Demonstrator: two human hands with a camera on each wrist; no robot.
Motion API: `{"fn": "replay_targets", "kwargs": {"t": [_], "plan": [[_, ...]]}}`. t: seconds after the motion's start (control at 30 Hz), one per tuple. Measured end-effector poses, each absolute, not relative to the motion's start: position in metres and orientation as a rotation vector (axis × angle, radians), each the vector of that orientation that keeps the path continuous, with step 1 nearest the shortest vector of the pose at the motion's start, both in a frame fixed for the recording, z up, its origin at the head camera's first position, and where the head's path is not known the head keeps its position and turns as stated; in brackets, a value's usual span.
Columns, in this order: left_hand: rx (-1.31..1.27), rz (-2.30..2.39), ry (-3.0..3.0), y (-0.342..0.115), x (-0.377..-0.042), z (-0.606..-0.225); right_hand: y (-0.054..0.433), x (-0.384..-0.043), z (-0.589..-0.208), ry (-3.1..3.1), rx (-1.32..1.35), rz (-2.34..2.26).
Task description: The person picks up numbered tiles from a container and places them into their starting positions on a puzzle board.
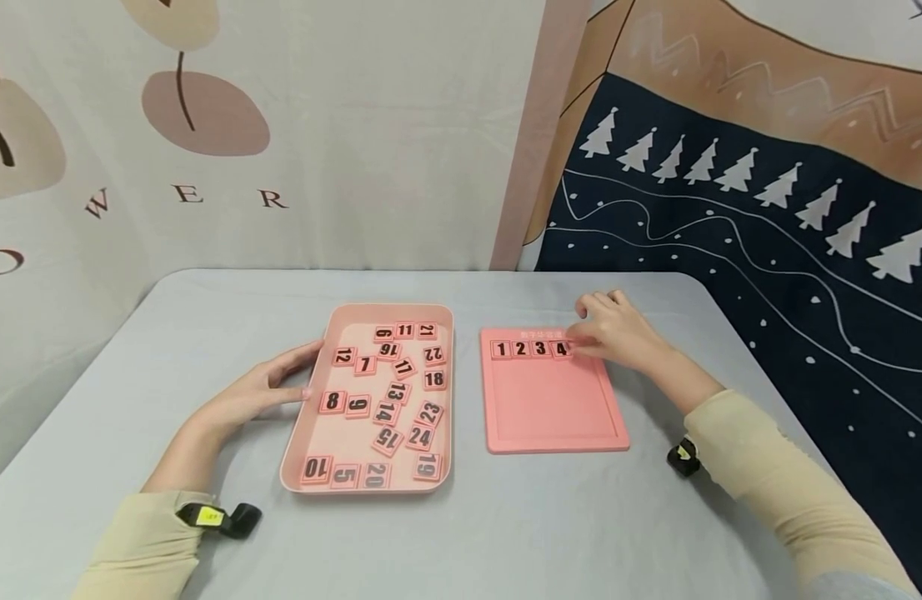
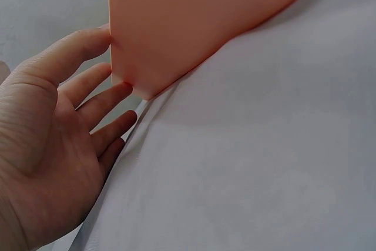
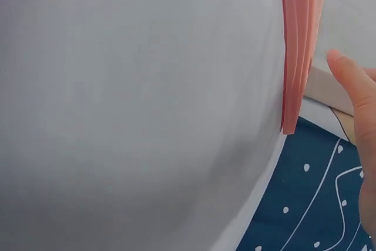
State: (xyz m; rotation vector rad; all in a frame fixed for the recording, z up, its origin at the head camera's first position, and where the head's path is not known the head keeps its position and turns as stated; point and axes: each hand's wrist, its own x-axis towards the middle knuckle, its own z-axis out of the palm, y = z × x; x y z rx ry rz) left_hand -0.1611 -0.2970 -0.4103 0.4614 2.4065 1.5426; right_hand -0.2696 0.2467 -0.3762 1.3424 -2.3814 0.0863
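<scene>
A shallow pink tray (image 1: 356, 442) holds loose numbered square tiles lying at various angles. My left hand (image 1: 258, 392) is at the tray's left side, its fingers extended; in the left wrist view the left hand (image 2: 64, 127) has fingertips right at the tray's outer wall (image 2: 176, 22). To the right lies a flat pink board (image 1: 551, 408) with tiles 1 (image 1: 501, 350), 2 (image 1: 520, 349), 3 (image 1: 539, 348) and 4 (image 1: 559, 349) in a row along its top. Over the board's upper right corner is my right hand (image 1: 614, 332), thumb beside tile 4, fingers loosely bent; the right wrist view shows it partly.
A pale cloth covers the table (image 1: 551, 525). Behind it hangs a light curtain (image 1: 371, 167), with a dark tree-patterned cloth (image 1: 678, 208) on the right. Each forearm wears a small black wrist camera, such as the left camera (image 1: 239, 520).
</scene>
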Motion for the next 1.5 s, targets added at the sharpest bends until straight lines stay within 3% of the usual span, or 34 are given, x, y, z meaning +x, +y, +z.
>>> {"fn": "replay_targets", "kwargs": {"t": [1.17, 1.5], "plan": [[0.479, 1.542, 2.405, -0.298, -0.162, -0.411, 0.239, -0.268, -0.381, -2.479, 1.269, 0.234], [0.48, 1.554, 2.389, -0.299, -0.162, -0.411, 0.199, -0.248, -0.365, -2.467, 1.241, 0.48]]}}
